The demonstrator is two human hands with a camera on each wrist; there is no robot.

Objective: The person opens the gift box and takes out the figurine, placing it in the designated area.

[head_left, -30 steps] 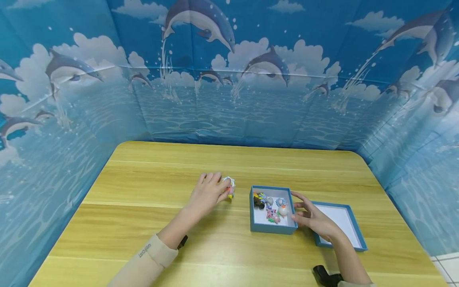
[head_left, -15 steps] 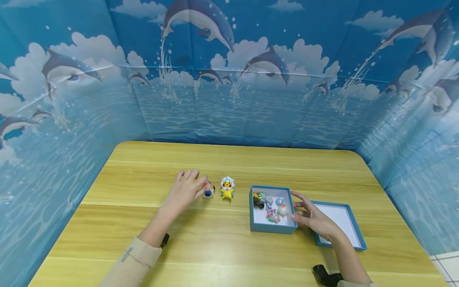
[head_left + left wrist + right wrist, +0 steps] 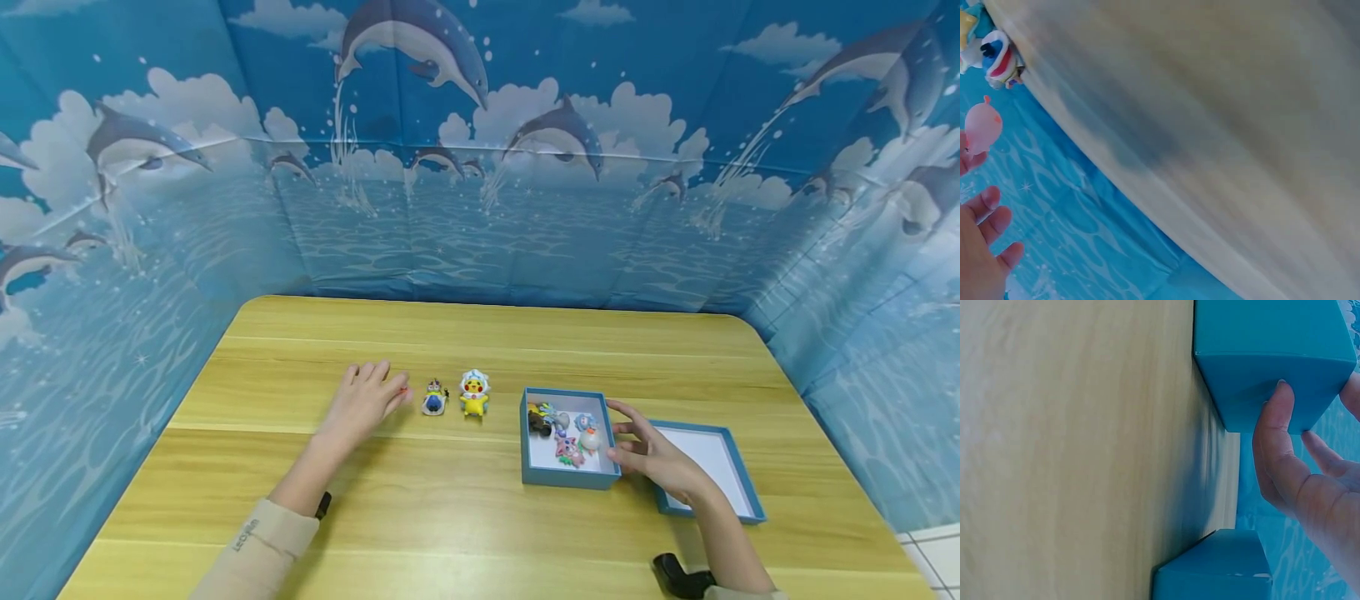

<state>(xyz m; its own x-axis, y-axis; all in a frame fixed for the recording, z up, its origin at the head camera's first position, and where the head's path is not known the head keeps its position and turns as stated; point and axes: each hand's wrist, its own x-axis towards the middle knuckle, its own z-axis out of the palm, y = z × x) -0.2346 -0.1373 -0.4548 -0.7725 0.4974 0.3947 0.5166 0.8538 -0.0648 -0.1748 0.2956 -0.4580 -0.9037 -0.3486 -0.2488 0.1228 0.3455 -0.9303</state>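
My left hand point(image 3: 363, 402) pinches a small pink round toy figure point(image 3: 984, 127) with red details, close over the table at left of centre; its fingers partly cover it in the head view. Just to the right stands a minion figure point(image 3: 433, 398) in blue. Beside that is a yellow Pikachu figure point(image 3: 474, 395) with a white hood. My right hand point(image 3: 654, 457) rests its fingertips against the right outer wall of a blue box point(image 3: 572, 479); the thumb point(image 3: 1280, 403) touches that wall. Inside the box lie several small toy figures point(image 3: 570, 450).
The box's blue lid point(image 3: 712, 467), white inside, lies upturned to the right, partly behind my right forearm. Everything stands on a wooden table point(image 3: 420, 517). A dolphin-print curtain point(image 3: 465, 225) hangs along its back and sides.
My left hand has moved left, away from the Pikachu and then the minion figure, both now uncovered, with the pink figure at its fingers. My right hand has stayed at the box.
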